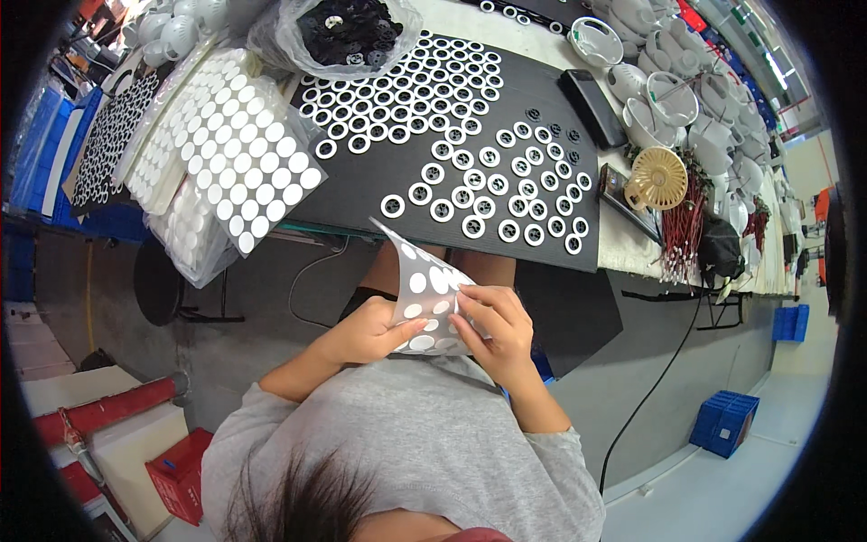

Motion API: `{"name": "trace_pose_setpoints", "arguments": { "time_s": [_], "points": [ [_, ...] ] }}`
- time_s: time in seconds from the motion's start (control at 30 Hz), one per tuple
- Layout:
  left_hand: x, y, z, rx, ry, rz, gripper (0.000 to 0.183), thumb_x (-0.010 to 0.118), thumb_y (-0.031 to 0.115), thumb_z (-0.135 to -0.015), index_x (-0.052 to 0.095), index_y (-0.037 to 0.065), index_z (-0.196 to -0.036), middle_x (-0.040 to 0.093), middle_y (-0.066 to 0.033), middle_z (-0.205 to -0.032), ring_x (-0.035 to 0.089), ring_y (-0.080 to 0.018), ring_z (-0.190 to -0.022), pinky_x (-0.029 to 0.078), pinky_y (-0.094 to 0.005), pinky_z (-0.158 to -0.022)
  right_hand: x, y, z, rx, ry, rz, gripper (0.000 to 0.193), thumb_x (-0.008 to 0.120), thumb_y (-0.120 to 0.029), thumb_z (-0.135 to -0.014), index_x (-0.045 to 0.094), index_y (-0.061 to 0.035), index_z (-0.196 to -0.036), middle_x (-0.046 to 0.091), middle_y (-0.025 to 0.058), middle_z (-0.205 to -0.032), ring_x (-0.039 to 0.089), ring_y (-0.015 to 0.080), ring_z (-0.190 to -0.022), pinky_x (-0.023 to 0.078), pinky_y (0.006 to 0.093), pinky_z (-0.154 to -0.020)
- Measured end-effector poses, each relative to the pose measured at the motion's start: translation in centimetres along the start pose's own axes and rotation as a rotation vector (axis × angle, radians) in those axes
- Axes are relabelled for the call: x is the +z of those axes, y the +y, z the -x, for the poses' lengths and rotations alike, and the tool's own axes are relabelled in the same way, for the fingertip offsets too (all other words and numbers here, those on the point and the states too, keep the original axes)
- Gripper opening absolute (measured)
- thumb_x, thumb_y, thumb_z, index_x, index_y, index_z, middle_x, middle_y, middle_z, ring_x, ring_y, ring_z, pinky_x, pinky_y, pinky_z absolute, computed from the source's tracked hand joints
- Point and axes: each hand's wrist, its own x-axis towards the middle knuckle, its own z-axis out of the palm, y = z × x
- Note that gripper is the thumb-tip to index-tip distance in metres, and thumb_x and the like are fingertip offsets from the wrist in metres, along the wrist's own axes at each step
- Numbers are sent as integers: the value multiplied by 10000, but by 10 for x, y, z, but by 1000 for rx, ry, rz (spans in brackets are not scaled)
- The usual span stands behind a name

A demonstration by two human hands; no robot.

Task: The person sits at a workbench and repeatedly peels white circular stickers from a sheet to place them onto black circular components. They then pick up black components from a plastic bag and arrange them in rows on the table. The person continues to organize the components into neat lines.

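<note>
A curved, translucent sheet of round white stickers is held above my lap. My left hand grips its lower left edge, thumb across the front. My right hand has its thumb and fingers closed at the sheet's right side, over the stickers; whether a single sticker is pinched there cannot be made out. Just beyond the sheet, a black board bears many white rings with black centres. The rings stand in dense rows at the back and looser groups at the right.
Stacked sheets of round stickers overhang the table's left edge. Behind the rings sits a plastic bag of black parts. At the right are a black case, a small cream fan, red wires and piled white housings.
</note>
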Motion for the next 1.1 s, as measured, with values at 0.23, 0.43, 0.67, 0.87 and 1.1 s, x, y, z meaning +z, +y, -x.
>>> {"name": "trace_pose_setpoints", "arguments": {
  "time_s": [0.23, 0.43, 0.67, 0.87, 1.1],
  "points": [
    [2, 5, -3, 51, 16, -114, 241, 497, 173, -884, 587, -16, -1003, 618, -102, -677, 597, -169, -590, 454, -282, -565, 3, -7, -2, 18, 5, 51, 223, 706, 9, -641, 614, 16, -844, 635, 121, -861, 618, 252, -733, 489, 309, -617],
    [0, 3, -2, 35, -2, -162, 265, 493, 161, -881, 564, -3, -1075, 621, -143, -708, 617, -206, -604, 464, -295, -577, 4, -3, -2, 158, -127, -50, 133, 679, -7, -683, 629, 19, -804, 649, 135, -852, 629, 252, -735, 506, 315, -632],
    [1, 2, -1, 44, -5, -135, 275, 492, 160, -881, 551, 2, -1098, 629, -150, -742, 622, -234, -620, 466, -308, -591, 5, -1, -4, 145, -138, -27, 113, 651, -53, -688, 627, 13, -776, 648, 133, -808, 627, 259, -701, 509, 330, -621],
    [-2, -1, -1, 34, -61, -172, 286, 482, 160, -886, 538, 16, -1127, 633, -146, -748, 626, -235, -629, 472, -310, -601, 10, -2, -4, 235, -128, -8, 94, 636, -43, -664, 623, 5, -744, 646, 125, -768, 627, 261, -659, 511, 337, -601],
    [-3, -1, -3, 65, -87, -180, 277, 481, 160, -885, 547, 12, -1110, 635, -140, -742, 628, -231, -628, 473, -306, -597, 7, 1, -4, 400, -191, -108, 87, 632, -48, -679, 614, -2, -751, 633, 119, -729, 626, 256, -640, 503, 323, -577]
  ]
}}
